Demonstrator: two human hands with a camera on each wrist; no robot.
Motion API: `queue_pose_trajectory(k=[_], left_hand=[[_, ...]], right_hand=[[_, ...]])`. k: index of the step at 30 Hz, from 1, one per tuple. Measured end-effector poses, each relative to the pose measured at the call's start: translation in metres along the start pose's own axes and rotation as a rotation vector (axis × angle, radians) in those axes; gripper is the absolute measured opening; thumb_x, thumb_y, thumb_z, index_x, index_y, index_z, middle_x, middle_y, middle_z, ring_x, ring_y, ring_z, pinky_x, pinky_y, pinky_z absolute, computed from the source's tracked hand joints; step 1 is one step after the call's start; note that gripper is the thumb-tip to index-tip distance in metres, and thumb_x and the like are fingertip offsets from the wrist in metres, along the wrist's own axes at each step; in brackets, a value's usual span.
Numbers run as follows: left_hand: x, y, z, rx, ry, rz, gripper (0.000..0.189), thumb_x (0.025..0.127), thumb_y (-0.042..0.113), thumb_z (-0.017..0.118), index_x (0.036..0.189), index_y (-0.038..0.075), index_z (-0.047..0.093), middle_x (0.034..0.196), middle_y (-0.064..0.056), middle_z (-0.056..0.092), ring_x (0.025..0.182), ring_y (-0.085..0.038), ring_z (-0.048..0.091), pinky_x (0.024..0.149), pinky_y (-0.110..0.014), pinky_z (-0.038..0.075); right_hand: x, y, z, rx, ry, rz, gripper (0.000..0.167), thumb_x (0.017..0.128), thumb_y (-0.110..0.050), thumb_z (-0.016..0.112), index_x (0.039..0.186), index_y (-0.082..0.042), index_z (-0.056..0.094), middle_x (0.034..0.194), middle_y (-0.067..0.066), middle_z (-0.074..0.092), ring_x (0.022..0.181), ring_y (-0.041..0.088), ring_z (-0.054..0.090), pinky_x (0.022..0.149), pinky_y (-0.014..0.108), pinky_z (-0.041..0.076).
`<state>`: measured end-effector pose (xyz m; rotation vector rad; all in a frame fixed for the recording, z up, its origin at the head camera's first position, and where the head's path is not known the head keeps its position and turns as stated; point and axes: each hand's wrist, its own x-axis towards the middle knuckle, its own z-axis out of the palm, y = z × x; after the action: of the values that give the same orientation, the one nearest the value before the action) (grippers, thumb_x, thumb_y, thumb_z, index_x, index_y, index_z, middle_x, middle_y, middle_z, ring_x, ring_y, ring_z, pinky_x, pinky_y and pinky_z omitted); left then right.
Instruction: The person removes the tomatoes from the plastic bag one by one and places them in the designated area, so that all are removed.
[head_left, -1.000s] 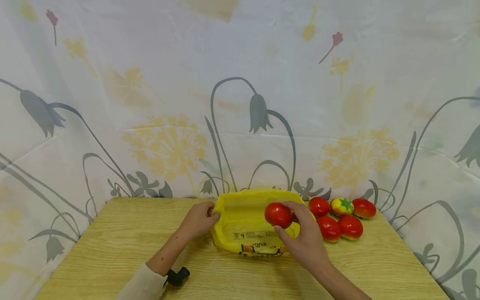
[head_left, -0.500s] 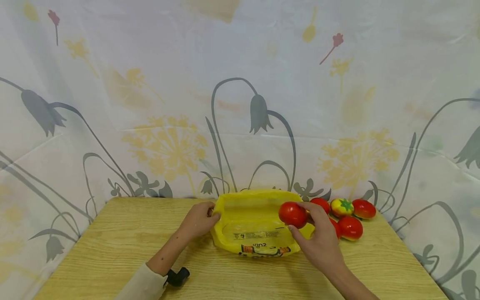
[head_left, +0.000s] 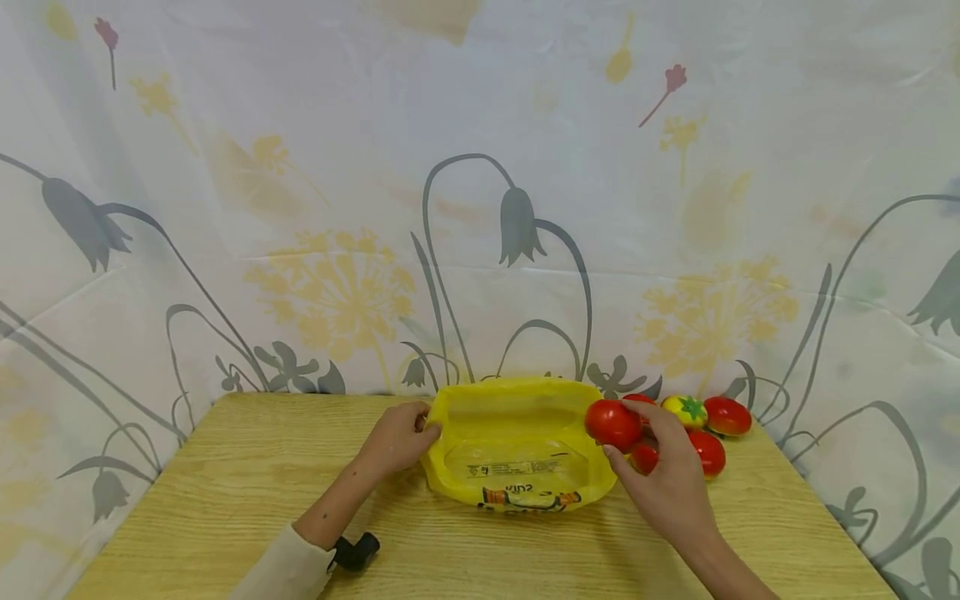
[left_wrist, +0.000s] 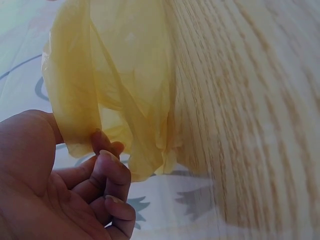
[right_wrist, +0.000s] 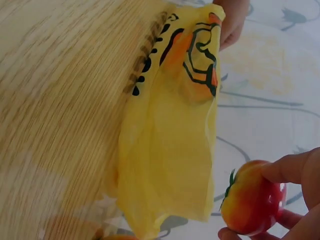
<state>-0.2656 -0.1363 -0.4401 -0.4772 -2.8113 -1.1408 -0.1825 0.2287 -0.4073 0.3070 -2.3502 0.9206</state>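
Observation:
A yellow plastic bag [head_left: 517, 408] with printed lettering stands on the table with its mouth spread wide. My left hand [head_left: 399, 439] pinches the bag's left rim, thumb against fingers, as the left wrist view also shows. At the bag's right rim, my right hand [head_left: 663, 475] grips a glossy red tomato [head_left: 611, 424] between thumb and fingers. In the right wrist view this tomato [right_wrist: 252, 200] shows a yellowish side with green sepals, beside the bag's upper edge. Inside the bag's mouth, no tomato shows in the head view.
Several more tomatoes lie at the table's back right, partly behind my right hand, among them a red one [head_left: 727, 417] and a yellow-sided one [head_left: 683, 412] with a green star. A wood-grain table [head_left: 247, 467] meets a flowered cloth backdrop [head_left: 480, 208]. A black object [head_left: 358, 553] sits at my left wrist.
My right hand has moved rightward with the tomato, from over the bag's mouth to its right rim. The left hand keeps its hold on the left rim.

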Motion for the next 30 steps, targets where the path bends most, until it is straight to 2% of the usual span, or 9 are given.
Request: queue_pose_trajectory(k=[13, 23, 30], left_hand=[[0.002, 0.001, 0.000, 0.007, 0.003, 0.015, 0.035, 0.103, 0.015, 0.064, 0.074, 0.013, 0.046, 0.060, 0.003, 0.032, 0.052, -0.013, 0.028, 0.056, -0.028, 0.030], [-0.001, 0.002, 0.000, 0.013, 0.018, 0.022, 0.036, 0.103, 0.014, 0.065, 0.073, 0.013, 0.045, 0.060, 0.003, 0.032, 0.051, -0.012, 0.027, 0.055, -0.028, 0.029], [-0.002, 0.002, 0.000, 0.011, 0.022, 0.012, 0.036, 0.103, 0.015, 0.065, 0.074, 0.013, 0.044, 0.061, 0.003, 0.032, 0.053, -0.013, 0.027, 0.056, -0.028, 0.029]], right_hand=[[-0.004, 0.017, -0.015, -0.002, 0.055, 0.033, 0.067, 0.082, 0.001, 0.089, 0.141, -0.005, 0.060, 0.134, 0.014, 0.061, 0.109, 0.030, 0.064, 0.092, 0.001, 0.038], [-0.007, 0.031, -0.027, -0.055, 0.072, 0.074, 0.065, 0.081, 0.000, 0.089, 0.140, -0.004, 0.060, 0.132, 0.017, 0.061, 0.104, 0.033, 0.064, 0.083, -0.001, 0.037], [-0.004, 0.043, -0.036, -0.068, 0.106, 0.123, 0.063, 0.083, -0.003, 0.088, 0.139, -0.003, 0.061, 0.131, 0.020, 0.062, 0.106, 0.038, 0.065, 0.086, -0.001, 0.035]])
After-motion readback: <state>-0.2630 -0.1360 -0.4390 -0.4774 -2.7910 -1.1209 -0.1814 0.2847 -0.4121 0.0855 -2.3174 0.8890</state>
